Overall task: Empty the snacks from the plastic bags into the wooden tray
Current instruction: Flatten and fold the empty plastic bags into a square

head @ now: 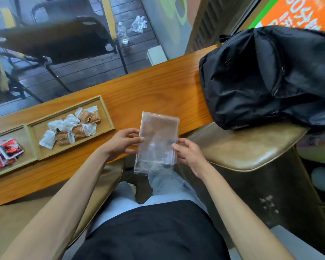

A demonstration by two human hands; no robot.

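A clear plastic bag [157, 143], flat and apparently with nothing in it, hangs over the near edge of the wooden counter. My left hand [123, 142] pinches its left edge and my right hand [188, 153] pinches its right edge. To the left lies the wooden tray [106, 111] with two compartments. The right compartment holds several brown-and-white wrapped snacks [73, 126]. The left compartment holds several red-and-white snack packets [3, 152].
A black backpack [270, 76] sits at the counter's right end, partly over a tan padded stool [248, 147]. The orange wooden counter [148, 91] runs along a window. My lap and another tan seat are below the counter edge.
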